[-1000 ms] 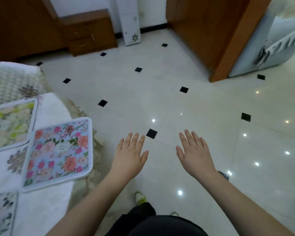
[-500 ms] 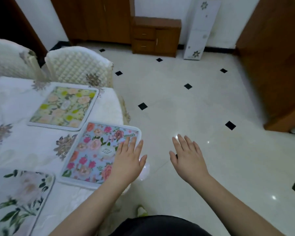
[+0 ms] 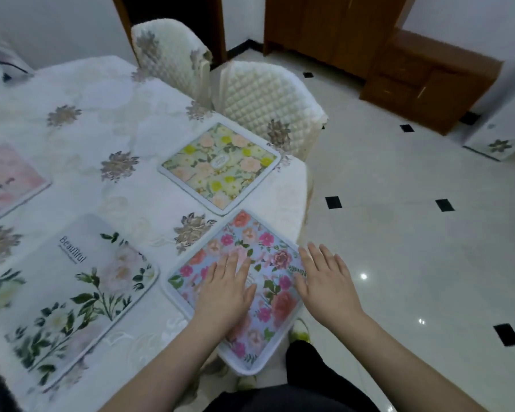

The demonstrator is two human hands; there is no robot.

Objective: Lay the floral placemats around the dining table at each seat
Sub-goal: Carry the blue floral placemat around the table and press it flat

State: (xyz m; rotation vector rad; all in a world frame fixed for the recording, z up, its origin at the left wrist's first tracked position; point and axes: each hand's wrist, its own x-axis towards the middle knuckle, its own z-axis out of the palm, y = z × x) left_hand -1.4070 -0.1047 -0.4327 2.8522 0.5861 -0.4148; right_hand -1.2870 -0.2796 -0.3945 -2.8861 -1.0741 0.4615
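Blue floral placemat (image 3: 244,281) lies at the counter (image 3: 87,114) corner, near end overhanging; left hand (image 3: 225,295) flat, fingers spread, on or just above it, right hand (image 3: 324,281) flat at its right edge, neither gripping; looks thin, light, flexible, likely slides on cloth, best pinched at overhanging border.

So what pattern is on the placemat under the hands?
Pink, red and peach roses on pale blue, white border: the rectangular blue floral placemat, clearest in the head view.
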